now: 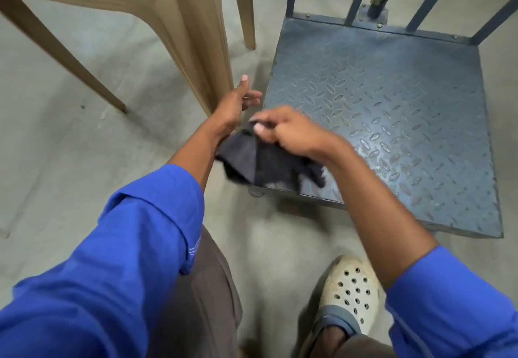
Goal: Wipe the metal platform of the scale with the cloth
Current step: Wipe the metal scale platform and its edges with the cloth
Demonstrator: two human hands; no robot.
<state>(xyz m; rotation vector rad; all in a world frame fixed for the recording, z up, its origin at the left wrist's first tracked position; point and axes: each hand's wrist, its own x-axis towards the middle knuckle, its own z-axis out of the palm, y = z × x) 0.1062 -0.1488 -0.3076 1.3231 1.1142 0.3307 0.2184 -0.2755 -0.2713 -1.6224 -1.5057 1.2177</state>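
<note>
Down by a white clog, the right hand pinches the dark cloth between thumb and curled fingers, bunched over the near left corner of the scale's metal platform. Just left, the left hand hangs open, holding nothing. The platform stretches forward and right of both hands; the right hand is nearer, likely to wipe

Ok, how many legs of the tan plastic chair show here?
3. The left leg slants at far left; the middle leg stands beside the left hand; the back leg stands near the scale platform. A fourth may be out of frame.
</note>
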